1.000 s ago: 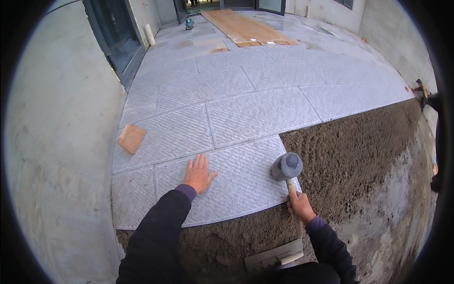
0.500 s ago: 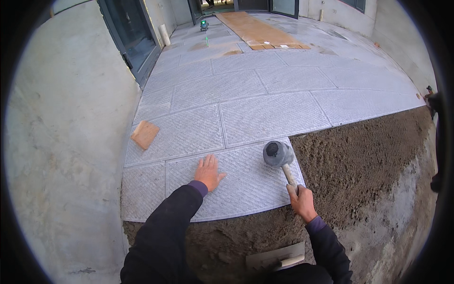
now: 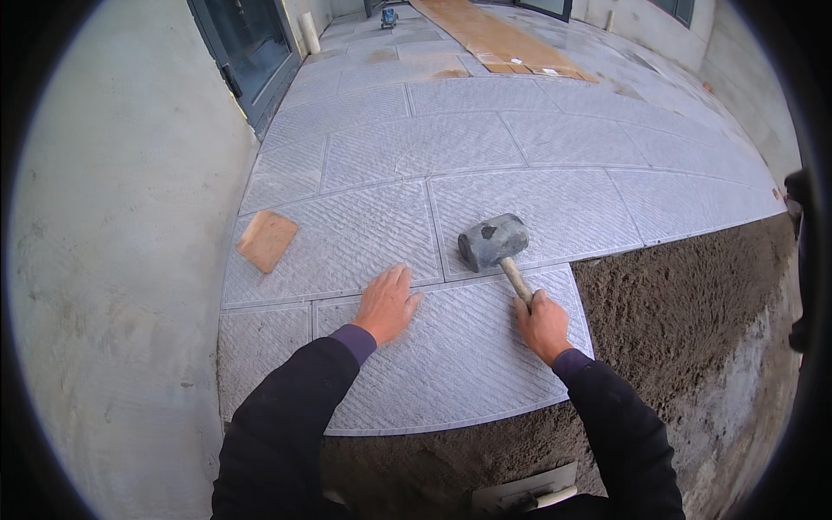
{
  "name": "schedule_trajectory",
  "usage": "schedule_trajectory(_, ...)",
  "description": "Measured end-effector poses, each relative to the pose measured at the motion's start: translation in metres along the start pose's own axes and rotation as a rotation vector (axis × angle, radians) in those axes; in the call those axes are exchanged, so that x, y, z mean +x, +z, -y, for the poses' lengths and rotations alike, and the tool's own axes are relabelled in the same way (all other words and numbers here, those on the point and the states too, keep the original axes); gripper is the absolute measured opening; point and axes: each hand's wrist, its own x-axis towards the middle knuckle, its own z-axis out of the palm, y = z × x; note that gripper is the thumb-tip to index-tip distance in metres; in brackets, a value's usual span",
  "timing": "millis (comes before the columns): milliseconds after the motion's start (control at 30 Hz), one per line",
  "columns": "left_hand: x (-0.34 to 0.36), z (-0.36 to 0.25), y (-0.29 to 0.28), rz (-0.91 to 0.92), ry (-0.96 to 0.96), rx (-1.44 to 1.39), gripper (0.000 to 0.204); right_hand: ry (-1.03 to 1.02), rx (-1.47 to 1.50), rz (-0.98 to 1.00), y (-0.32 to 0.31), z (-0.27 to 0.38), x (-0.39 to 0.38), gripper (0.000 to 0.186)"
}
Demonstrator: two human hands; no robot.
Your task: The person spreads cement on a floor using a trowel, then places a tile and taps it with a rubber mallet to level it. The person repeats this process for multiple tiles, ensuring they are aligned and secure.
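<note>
On the front paving slab (image 3: 451,355), left hand (image 3: 386,303) lies flat w/ fingers spread, right hand (image 3: 543,325) clamped on mallet (image 3: 494,243) handle, head at the joint; most slabs look laid, sand bed (image 3: 685,303) on right still bare.

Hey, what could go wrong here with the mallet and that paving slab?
The left hand lies flat on the slab near the mallet that the right hand grips, so a stray blow might catch fingers. The slab's right edge borders loose sand; hard knocks there might tilt it. A trowel lies by the knees, easy to kneel on.
</note>
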Motion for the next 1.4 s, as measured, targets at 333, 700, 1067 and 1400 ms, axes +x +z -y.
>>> schedule_trajectory(333,0.161,0.092,0.021,-0.262,-0.338,-0.145,0.030,0.030,-0.093,-0.170,0.027,0.055,-0.008,0.039)
schedule_trajectory(700,0.269,0.144,0.058,-0.245,-0.467,-0.057,0.030,0.067,-0.119,-0.170,0.030,0.056,-0.001,0.037)
schedule_trajectory(1067,0.292,0.141,0.056,-0.085,-0.416,0.214,0.021,0.079,-0.111,-0.158,0.028,0.056,0.001,0.037)
schedule_trajectory(1400,0.311,0.116,0.051,-0.333,-0.324,-0.257,0.027,0.102,-0.101,-0.132,0.029,0.055,0.001,0.034)
